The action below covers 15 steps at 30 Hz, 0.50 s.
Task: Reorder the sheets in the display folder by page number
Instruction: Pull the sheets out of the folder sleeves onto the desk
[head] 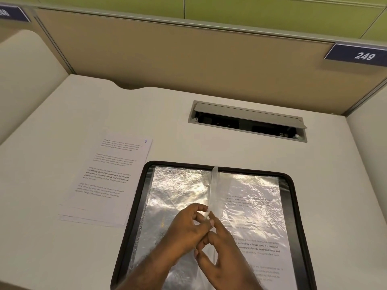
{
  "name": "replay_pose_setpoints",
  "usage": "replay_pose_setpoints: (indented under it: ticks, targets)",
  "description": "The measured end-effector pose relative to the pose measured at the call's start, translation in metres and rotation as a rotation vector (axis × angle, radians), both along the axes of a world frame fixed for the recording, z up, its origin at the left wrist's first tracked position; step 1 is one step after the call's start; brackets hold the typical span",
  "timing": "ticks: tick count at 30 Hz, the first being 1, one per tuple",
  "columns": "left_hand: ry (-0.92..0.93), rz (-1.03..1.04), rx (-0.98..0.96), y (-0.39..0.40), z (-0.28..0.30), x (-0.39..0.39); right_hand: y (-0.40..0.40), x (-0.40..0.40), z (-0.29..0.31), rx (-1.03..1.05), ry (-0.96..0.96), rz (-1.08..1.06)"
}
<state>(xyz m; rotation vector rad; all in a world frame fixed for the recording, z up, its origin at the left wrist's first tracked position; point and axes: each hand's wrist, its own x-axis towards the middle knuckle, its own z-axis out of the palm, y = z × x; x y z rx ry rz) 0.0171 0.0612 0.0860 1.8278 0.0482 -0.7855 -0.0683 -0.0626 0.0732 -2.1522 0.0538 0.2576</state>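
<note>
A black display folder lies open on the desk in front of me. Its left clear pocket looks empty and shiny. The right pocket holds a printed sheet. One clear sleeve stands on edge over the spine. My left hand and my right hand meet at the sleeve's near part and pinch its edge between fingertips. To the left of the folder lies a stack of loose printed sheets; the top one is marked 9 in its upper right corner.
A recessed cable box with its lid raised sits in the white desk beyond the folder. Beige partition walls close in the back and sides. A blue plate reading 249 hangs at upper right.
</note>
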Motion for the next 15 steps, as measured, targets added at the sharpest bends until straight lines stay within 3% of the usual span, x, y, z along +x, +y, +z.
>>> replay_pose_setpoints:
  ticks: [5, 9, 12, 15]
  targets:
    - [-0.056, 0.111, 0.009, 0.000, 0.003, 0.002, -0.001, -0.001, 0.004, 0.023, 0.011, -0.013]
    - [-0.015, 0.213, -0.001, 0.013, -0.001, 0.010, -0.012, -0.005, 0.001, 0.056, -0.046, -0.152]
    - [-0.043, 0.253, 0.066, 0.036, -0.010, 0.019, -0.034, -0.018, -0.024, -0.156, 0.007, -0.293]
    - [-0.050, 0.323, 0.130, 0.064, -0.021, 0.030, -0.056, -0.029, -0.047, -0.501, 0.369, -0.371]
